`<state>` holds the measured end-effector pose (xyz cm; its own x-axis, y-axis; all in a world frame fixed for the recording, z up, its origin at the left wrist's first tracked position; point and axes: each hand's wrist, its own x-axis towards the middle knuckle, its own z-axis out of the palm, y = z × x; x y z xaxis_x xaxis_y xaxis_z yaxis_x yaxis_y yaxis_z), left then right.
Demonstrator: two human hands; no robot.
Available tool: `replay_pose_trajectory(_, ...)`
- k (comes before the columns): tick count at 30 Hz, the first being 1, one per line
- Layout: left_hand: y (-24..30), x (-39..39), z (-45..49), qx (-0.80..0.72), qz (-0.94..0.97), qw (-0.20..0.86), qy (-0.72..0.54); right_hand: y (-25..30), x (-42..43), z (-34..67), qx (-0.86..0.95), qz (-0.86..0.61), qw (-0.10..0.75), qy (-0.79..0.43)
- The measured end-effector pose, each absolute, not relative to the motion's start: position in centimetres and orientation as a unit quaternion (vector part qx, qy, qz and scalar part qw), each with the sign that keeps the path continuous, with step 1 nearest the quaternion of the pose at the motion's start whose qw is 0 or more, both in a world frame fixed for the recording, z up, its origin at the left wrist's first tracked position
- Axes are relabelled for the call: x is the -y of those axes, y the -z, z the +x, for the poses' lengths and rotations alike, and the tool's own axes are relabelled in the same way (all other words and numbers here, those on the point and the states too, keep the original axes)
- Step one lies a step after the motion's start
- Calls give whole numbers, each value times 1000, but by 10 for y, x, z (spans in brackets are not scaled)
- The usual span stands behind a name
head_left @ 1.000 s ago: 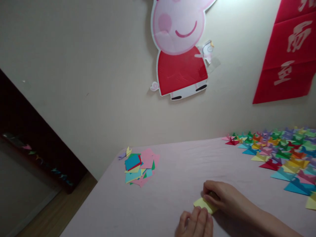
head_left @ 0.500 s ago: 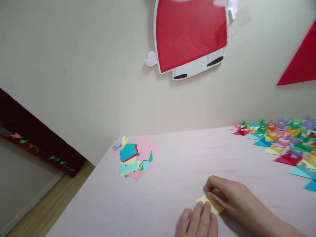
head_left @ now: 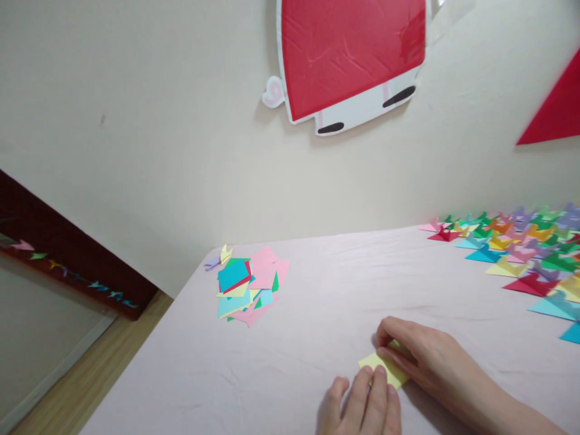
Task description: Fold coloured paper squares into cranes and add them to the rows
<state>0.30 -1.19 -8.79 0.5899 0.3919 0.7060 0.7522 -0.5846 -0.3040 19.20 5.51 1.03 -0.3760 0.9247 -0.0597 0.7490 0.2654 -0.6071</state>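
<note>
A small yellow folded paper [head_left: 383, 367] lies on the pale pink table [head_left: 317, 302] near the front edge. My right hand [head_left: 423, 353] rests over its right side, fingers curled and pressing down on it. My left hand [head_left: 362, 405] comes in from the bottom edge, its fingertips closed together on the paper's near corner. Part of the paper is hidden under my fingers.
A loose pile of coloured paper squares [head_left: 247, 284] sits at the table's far left, with two small folded pieces [head_left: 220, 258] behind it. Several folded paper figures [head_left: 521, 254] crowd the far right. A cartoon cutout [head_left: 351, 60] and a red banner [head_left: 557, 109] hang on the wall.
The view has tilted downward, so the wall cutout has slid up out of frame. My left hand has crept forward onto the yellow paper. My right hand stays on it.
</note>
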Motion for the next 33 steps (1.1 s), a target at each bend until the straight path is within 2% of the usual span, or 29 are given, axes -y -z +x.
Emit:
replay_pose_trajectory(11, 51, 10, 2, 338, -863, 278, 252, -19, -50, 188, 785, -528, 172, -273)
replay_pose_trajectory(21, 18, 8, 9, 353, -873, 244, 233, -23, -32, 199, 808, -450, 220, -311)
replay_pose_trajectory(25, 12, 9, 10, 363, -866, 239, 249, -19, -32, 198, 804, -453, 238, -304)
replay_pose_trajectory(33, 17, 13, 11, 368, -882, 222, 195, -20, -29, 197, 807, -460, 243, -281)
